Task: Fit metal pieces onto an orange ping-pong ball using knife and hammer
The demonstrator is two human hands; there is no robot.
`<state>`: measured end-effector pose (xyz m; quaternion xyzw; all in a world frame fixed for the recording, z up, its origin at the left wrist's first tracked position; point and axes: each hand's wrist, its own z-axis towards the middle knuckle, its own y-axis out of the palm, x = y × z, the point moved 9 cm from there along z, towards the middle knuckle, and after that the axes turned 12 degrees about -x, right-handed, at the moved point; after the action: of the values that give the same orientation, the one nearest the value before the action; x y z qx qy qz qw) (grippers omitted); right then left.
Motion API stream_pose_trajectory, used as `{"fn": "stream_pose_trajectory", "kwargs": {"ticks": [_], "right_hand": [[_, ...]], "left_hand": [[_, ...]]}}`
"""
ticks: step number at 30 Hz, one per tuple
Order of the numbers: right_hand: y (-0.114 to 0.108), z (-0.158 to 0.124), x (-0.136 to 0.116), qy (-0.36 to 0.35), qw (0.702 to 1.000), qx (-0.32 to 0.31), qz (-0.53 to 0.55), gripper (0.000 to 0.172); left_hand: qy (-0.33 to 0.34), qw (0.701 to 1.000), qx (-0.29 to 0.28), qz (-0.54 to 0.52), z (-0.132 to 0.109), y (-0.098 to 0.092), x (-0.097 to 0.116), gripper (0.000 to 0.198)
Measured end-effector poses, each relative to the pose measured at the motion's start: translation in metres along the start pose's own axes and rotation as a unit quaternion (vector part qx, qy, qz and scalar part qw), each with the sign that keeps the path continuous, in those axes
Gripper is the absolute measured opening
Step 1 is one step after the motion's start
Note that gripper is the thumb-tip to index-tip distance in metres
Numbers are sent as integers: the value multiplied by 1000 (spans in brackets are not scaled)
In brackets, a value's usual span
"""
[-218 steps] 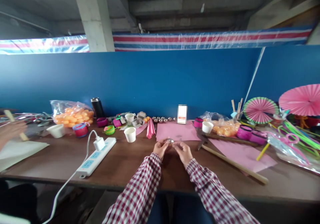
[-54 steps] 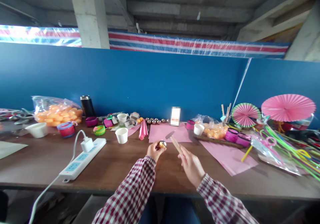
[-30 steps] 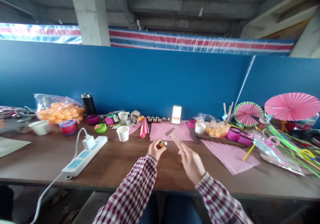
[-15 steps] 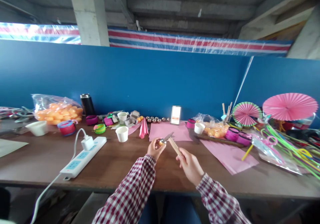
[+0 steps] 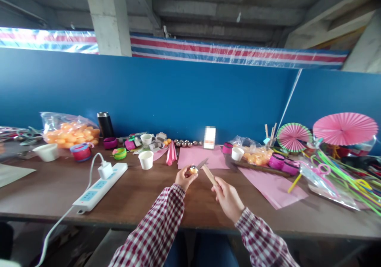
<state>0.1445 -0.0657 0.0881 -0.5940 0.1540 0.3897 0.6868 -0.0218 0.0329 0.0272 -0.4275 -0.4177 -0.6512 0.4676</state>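
Note:
My left hand (image 5: 185, 178) is closed around a small round ball (image 5: 193, 170), shiny silver on top and orange-yellow below. The fingers hold it above the brown table. In my right hand (image 5: 228, 195) is a wooden-handled tool (image 5: 210, 175), its pale handle slanting up and left. A grey, pointed, blade-like piece (image 5: 202, 163) sits at the handle's upper end, crosswise to it and close to the ball. I cannot tell how this piece joins the handle, or whether it touches the ball. Pink paper (image 5: 198, 155) lies just behind both hands.
Silver balls (image 5: 183, 143) line the back near a blurred-out upright panel (image 5: 209, 137). A white power strip (image 5: 99, 187) and paper cup (image 5: 145, 160) stand left. Orange balls fill a clear bag (image 5: 70, 132). On the right are pink paper (image 5: 272, 185), tape rolls (image 5: 276, 160) and paper fans (image 5: 345, 128).
The ball has turned in my left fingers, showing more silver on top. My right hand has shifted slightly right, drawing the blade-like piece a little away from the ball.

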Motion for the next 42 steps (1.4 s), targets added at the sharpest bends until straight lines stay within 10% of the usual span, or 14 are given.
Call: {"fn": "stream_pose_trajectory", "kwargs": {"ticks": [42], "right_hand": [[5,4,-31,-44,991,35,-122,44]], "left_hand": [[-85,928,9,-362,-3,-2,-10,9]]}}
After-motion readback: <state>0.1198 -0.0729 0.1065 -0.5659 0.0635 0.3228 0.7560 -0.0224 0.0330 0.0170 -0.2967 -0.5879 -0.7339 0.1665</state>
